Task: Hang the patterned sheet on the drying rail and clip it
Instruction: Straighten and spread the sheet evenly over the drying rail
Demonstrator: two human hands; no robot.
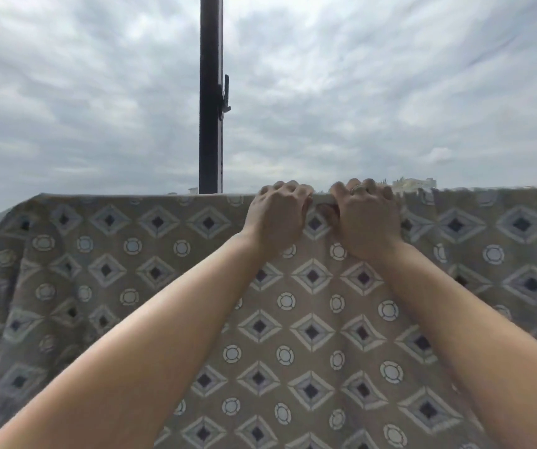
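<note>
Left hand [277, 218], right hand [366, 218] — gripping sheet [309, 319] top.

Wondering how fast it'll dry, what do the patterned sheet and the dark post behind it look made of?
The patterned sheet: woven cloth, likely cotton, matte; it drapes in soft folds. The dark post: probably painted metal, smooth, carrying a latch.
</note>
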